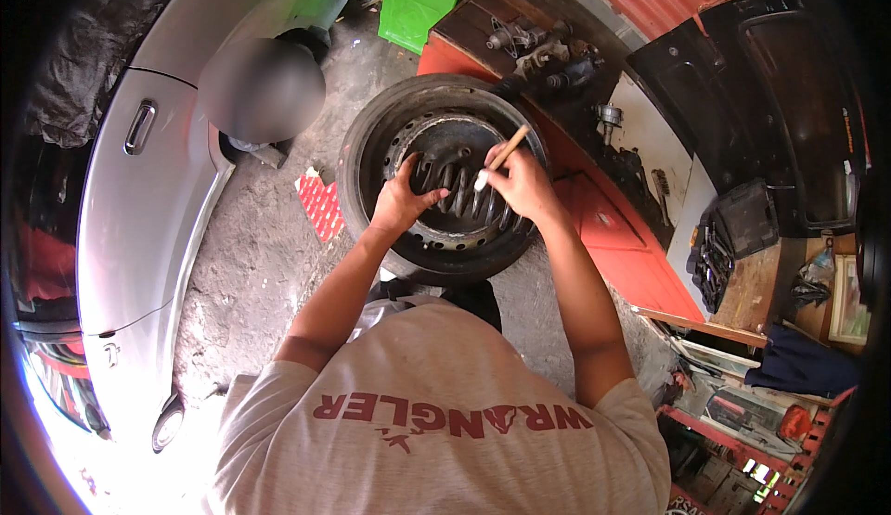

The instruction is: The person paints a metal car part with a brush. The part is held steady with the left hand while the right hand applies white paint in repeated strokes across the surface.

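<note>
Grey floor (pixel 255 237); left hand (pixel 397 205) on spring (pixel 461 198), right hand (pixel 522 184) holding wooden handle (pixel 509 147)

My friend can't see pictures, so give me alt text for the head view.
A person's left hand touches a black spring on a wheel; the right hand holds a wooden-handled tool. A silver car is at left.
</note>
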A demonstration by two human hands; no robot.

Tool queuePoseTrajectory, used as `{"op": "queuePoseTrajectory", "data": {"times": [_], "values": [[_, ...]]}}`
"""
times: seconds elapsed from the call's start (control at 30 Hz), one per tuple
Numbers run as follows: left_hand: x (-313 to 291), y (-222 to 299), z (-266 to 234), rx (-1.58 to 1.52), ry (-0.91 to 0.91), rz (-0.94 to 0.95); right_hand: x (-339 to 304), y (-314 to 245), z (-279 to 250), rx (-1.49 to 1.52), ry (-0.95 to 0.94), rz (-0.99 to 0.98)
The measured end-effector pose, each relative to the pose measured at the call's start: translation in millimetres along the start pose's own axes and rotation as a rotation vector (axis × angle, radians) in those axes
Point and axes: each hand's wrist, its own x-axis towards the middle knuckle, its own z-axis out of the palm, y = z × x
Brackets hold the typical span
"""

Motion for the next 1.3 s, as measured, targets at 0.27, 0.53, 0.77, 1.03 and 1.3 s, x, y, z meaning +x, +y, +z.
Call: {"op": "queuePoseTrajectory", "data": {"times": [0.27, 0.53, 0.77, 1.03, 1.3], "values": [[-0.9, 1.4, -2.0, -0.004, 0.015, 0.027, -0.9, -0.3, 2.5, 0.085, -0.045, 0.074], [1.5, 3.0, -1.9, 0.014, 0.009, 0.009, -4.6, -9.7, 12.4, -0.126, -0.034, 0.008], [1.9, -1.5, -1.1, 0.011, 0.009, 0.019, -7.6, -14.2, 4.4, -0.147, -0.189, -0.019], [3.2, -4.2, 0.6, 0.015, 0.007, 0.026, -11.4, -8.9, -7.9, 0.133, -0.047, 0.001], [6.1, 0.3, 0.9, 0.024, 0.02, 0.025, -18.0, 8.8, -6.0, 0.127, 0.14, -0.052]]}}
